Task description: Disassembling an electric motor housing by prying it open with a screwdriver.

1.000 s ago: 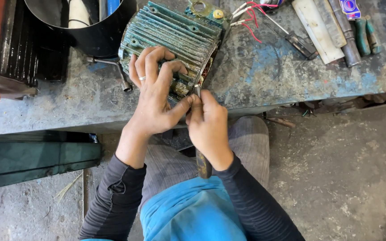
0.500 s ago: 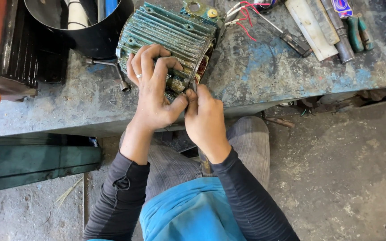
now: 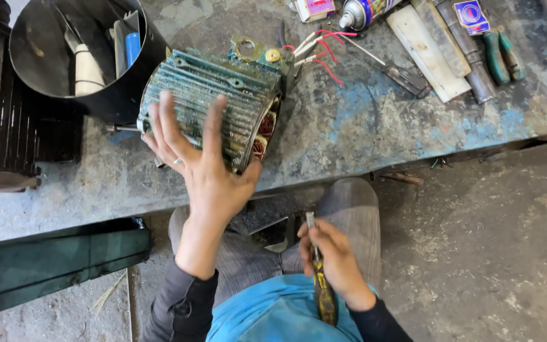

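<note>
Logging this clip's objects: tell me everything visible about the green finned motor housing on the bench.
The motor housing is a ribbed, cylinder-like metal casing in worn green paint with rusty, grimy patches. It lies on its side on the workbench, its open end toward the bench's near edge, showing copper-coloured windings inside. Red and white wires trail from its far end. The left hand rests spread across its fins; a black bucket stands right beside it.

Even, soft daylight, bright enough throughout; shadows faint beneath the spread fingers (image 3: 188, 136); mild glare on the black bucket (image 3: 131, 95) beyond them; focus sharp, edges slightly stretched.
</note>
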